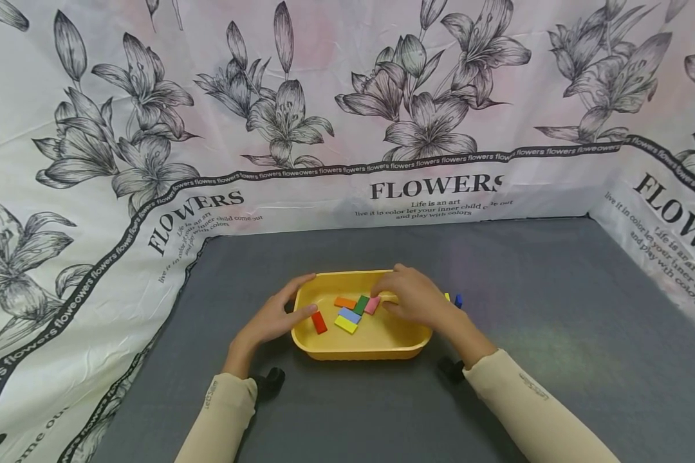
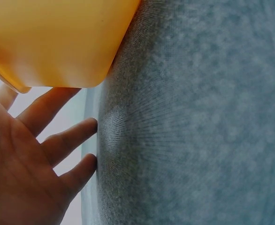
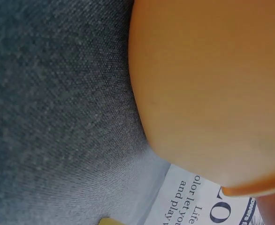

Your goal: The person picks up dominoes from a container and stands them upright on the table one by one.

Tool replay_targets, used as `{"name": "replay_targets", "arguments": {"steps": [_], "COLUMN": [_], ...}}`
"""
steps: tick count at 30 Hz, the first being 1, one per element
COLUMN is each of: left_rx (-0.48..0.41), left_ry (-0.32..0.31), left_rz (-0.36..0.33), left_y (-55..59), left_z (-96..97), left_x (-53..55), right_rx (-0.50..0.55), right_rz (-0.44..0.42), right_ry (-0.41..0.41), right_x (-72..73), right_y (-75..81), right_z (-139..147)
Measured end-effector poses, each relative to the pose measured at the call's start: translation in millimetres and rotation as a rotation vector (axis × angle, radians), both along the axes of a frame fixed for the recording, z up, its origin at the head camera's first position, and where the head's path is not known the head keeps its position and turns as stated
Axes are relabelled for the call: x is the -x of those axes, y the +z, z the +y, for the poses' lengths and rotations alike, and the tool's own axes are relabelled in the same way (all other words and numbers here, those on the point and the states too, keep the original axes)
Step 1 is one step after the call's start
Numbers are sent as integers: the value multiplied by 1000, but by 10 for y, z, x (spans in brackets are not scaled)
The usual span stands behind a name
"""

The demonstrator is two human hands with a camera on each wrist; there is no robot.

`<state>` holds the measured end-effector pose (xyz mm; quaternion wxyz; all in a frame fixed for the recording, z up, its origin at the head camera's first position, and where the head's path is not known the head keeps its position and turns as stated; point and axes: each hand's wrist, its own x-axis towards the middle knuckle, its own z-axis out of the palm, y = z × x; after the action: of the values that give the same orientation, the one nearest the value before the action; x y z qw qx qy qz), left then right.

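Note:
A yellow plastic tub (image 1: pixel 359 355) stands on the grey table. Inside it lie small flat blocks: a red block (image 1: pixel 319 323), an orange block (image 1: pixel 344 303), a green block (image 1: pixel 361 305), a pink block (image 1: pixel 372 305), a blue block (image 1: pixel 349 315) and a yellow block (image 1: pixel 345 325). My left hand (image 1: pixel 275 318) holds the tub's left end, thumb over the rim and fingers outside. Over the right half of the tub, my right hand (image 1: pixel 414 296) reaches down. Its index fingertip is at the pink block, with a gap between finger and thumb. Its other fingertips are hidden.
Right of the tub, partly behind the right forearm, stand a blue block (image 1: pixel 459 300) and a yellow block (image 1: pixel 447 297). A flower-printed cloth (image 1: pixel 434 212) hangs along the table's back and sides. Black wrist straps (image 1: pixel 271 383) sit beneath the forearms.

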<state>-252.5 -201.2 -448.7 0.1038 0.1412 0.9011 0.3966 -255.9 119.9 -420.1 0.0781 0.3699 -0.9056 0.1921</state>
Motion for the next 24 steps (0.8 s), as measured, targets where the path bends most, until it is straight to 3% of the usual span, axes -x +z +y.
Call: {"name": "replay_targets", "arguments": {"steps": [16, 24], "left_rx": [7, 8], "left_ry": [0, -2], "left_rz": [5, 13], "left_y": [-2, -10], "left_z": [-3, -16], "left_x": [-9, -4], "right_rx": [-207, -261], "right_rz": [-5, 18], "right_ry": [41, 42], "right_x": [126, 148], "right_y": [-43, -67], "right_z": [-208, -266]}}
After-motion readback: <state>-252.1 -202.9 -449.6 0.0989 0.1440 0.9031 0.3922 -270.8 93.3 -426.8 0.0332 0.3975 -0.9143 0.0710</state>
